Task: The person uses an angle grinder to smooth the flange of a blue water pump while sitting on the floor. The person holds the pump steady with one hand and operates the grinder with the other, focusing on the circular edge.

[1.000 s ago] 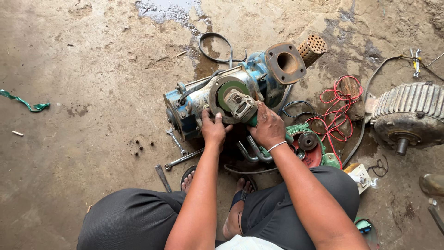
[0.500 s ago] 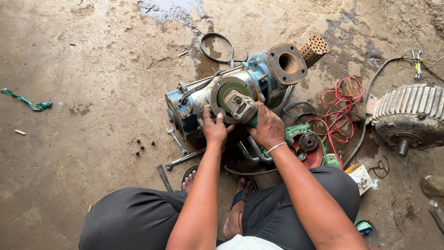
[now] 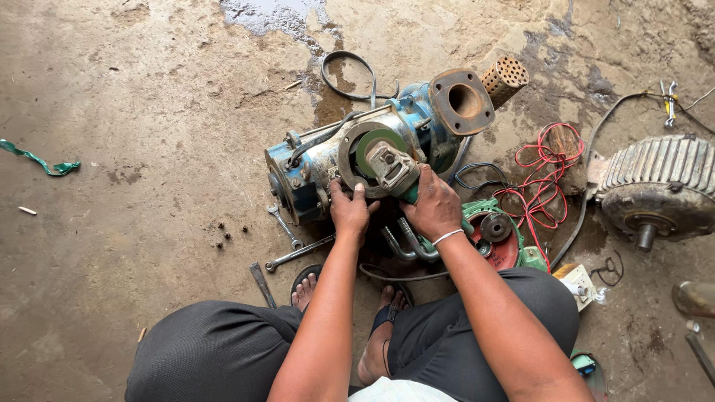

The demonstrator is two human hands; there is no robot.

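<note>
Right now the right hand (image 3: 434, 208) is clenched around the angle grinder (image 3: 393, 170), its green disc (image 3: 375, 141) against the blue pump (image 3: 350, 152); the left hand (image 3: 348, 211) braces just beside, fingers curled on the casing. If the disc snags, it could kick toward those near fingers.

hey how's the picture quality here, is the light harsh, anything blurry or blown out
Head view: soft, even daylight with only faint shadows under the blue pump and the arms; no blown-out glare, just a pale reflection on the wet patch at the top edge; left hand, right hand and the green grinder are sharp; slight wide-angle stretch toward the corners.
</note>
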